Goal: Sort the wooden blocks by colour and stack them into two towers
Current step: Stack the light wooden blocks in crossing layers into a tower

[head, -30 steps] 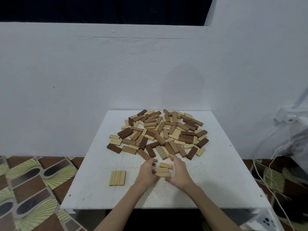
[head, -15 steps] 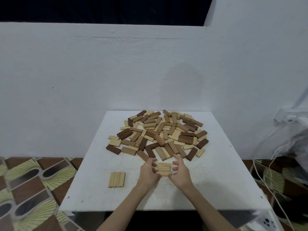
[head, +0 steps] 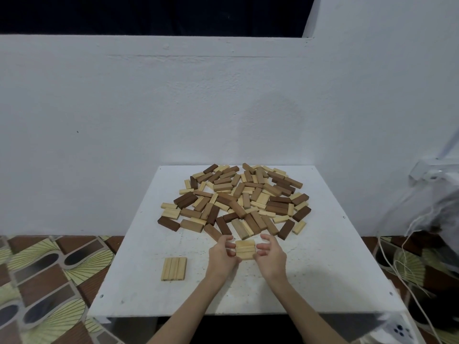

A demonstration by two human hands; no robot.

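Note:
Three light wooden blocks (head: 245, 249) lie side by side just in front of the big pile, squeezed into a neat row between my hands. My left hand (head: 222, 256) grips the row's left ends with curled fingers, and my right hand (head: 270, 254) grips the right ends. The pile of mixed light and dark blocks (head: 238, 199) covers the far half of the white table (head: 310, 269). A flat row of light blocks (head: 174, 268) lies apart on the near left of the table.
A white wall stands right behind the table. Patterned floor tiles (head: 44, 281) show on the left. White cords (head: 402, 266) and a pale bundle (head: 437, 214) hang at the right, close to the table's edge.
The three light blocks were loosely staggered between my hands. Both hands have closed inwards and pressed them into a tight, even row.

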